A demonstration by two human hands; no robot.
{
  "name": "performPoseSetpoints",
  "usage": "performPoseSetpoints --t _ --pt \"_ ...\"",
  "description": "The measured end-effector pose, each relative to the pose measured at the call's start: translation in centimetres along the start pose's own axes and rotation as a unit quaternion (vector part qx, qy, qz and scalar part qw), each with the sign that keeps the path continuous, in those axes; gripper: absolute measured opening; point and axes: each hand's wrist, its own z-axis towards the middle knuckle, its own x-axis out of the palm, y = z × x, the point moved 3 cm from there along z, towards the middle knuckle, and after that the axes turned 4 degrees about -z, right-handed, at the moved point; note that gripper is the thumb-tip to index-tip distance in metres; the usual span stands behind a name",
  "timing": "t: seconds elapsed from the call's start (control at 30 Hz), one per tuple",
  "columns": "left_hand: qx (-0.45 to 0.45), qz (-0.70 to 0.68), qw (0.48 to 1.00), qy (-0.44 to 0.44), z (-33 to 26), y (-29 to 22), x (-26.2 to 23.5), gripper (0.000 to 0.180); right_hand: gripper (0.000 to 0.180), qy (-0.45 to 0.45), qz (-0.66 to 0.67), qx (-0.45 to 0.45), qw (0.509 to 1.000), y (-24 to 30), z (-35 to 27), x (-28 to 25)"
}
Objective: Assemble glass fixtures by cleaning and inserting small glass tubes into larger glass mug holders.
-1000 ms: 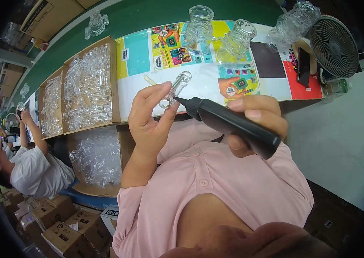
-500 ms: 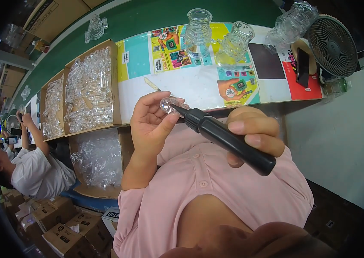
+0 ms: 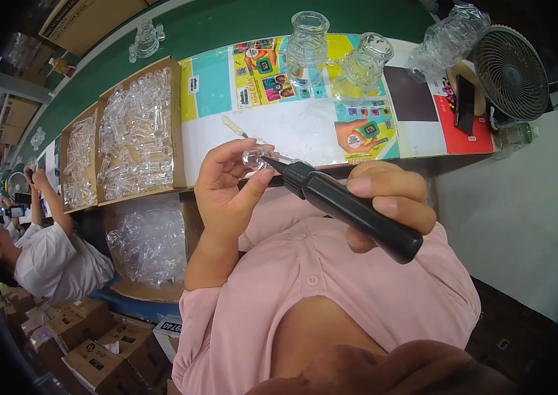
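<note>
Green table (image 3: 226,26); tapered bottle (image 3: 350,205), glassy piece (image 3: 251,158).

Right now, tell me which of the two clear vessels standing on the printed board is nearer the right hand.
The vessel toward the fan; the other vessel, to its left, stands farther from the right hand.

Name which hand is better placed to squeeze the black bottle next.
Right, most likely: the right hand holds the black bottle, its nozzle aimed at the clear piece. The left hand is occupied gripping that piece.
</note>
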Motion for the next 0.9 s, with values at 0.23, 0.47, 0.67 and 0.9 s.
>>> performPoseSetpoints --t 0.23,0.47,0.67,0.9 --pt "0.044 0.089 0.995 0.001 0.2 0.3 -0.7 0.039 0.044 0.018 -0.006 0.015 1.0 -0.3 0.0 -0.1" --pt "0.062 0.128 0.99 0.004 0.5 0.6 -1.0 0.039 0.045 0.01 0.028 0.087 0.996 -0.6 -0.1 -0.6" --pt "-0.012 0.035 0.999 0.008 0.9 0.8 -0.6 0.041 0.045 -0.011 0.037 0.054 0.998 -1.6 -0.5 -0.2" --pt "-0.017 0.06 0.998 0.01 0.9 1.4 -1.0 0.042 0.043 0.054 -0.018 0.065 0.996 -1.8 0.1 -0.4"
